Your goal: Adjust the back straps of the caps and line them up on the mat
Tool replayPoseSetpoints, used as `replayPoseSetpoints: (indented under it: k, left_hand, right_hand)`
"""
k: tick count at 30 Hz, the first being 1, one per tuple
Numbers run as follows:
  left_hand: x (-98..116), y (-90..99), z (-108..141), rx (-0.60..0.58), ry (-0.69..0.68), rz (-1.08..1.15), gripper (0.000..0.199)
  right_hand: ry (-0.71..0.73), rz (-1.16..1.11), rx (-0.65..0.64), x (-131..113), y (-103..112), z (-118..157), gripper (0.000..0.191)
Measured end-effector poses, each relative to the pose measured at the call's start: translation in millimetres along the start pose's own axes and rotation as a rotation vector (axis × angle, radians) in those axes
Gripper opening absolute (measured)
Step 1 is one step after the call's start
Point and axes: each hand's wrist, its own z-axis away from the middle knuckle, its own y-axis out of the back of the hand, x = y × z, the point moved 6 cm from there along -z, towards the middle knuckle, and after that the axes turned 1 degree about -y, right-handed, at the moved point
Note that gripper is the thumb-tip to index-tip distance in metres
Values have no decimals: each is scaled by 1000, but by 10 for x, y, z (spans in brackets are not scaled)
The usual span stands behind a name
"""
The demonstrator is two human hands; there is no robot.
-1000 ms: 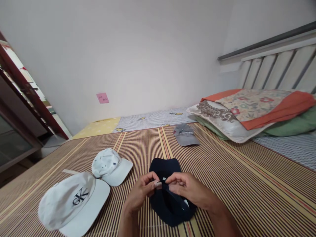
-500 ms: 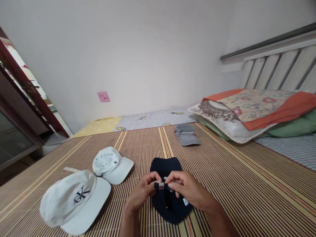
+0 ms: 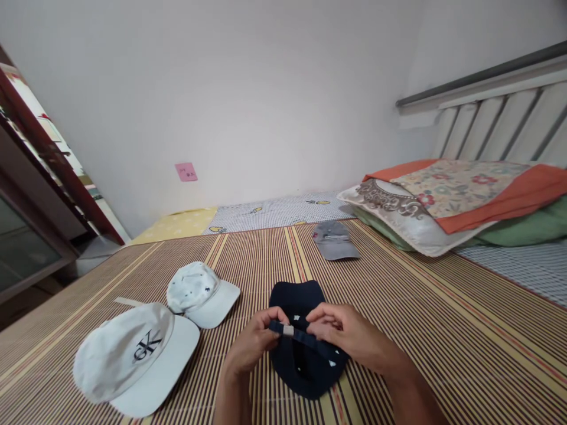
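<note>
1. Lower left of the frame: a large white cap (image 3: 133, 357) with dark letters lies on the striped mat (image 3: 248, 260).
2. Touching or just beside it, nearer the centre: a smaller white cap (image 3: 201, 294).
3. Bottom centre: the left hand (image 3: 253, 342) pinches the left end of a dark strap (image 3: 305, 337) between thumb and fingers (image 3: 275, 313), right beside a pale clasp (image 3: 288, 330).
4. Bottom centre, between and beneath both hands: the dark cap (image 3: 316, 372) lies on the mat, inside facing up, brim pointing toward the wall. Its strap crosses the opening, just under the fingertips.
5. Centre right, farther back: a grey cap (image 3: 335, 241), well apart from the hands.
6. Lower right of centre: the right hand (image 3: 349, 336) curls its fingers at the strap's right part; whether they grip it, I cannot tell.
7. Right edge: stacked pillows (image 3: 469, 189).
</note>
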Motion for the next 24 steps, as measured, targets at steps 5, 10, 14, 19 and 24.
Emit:
replayPoseSetpoints:
  k: [5, 10, 14, 19, 24]
  left_hand:
    - [20, -24, 1, -4, 3, -31, 25]
    - [-8, -14, 9, -22, 4, -38, 24]
    - [3, -11, 13, -18, -17, 7, 29]
    - [95, -78, 9, -33, -34, 89, 39]
    - [116, -109, 9, -26, -5, 112, 42]
  right_hand:
    - [-69, -31, -120, 83, -9, 75, 21]
    - [-1, 14, -101, 16, -79, 5, 17]
    - [50, 179, -59, -85, -87, -8, 19]
    - [138, 260, 20, -201, -81, -21, 17]
    - [165, 242, 45, -220, -117, -54, 18]
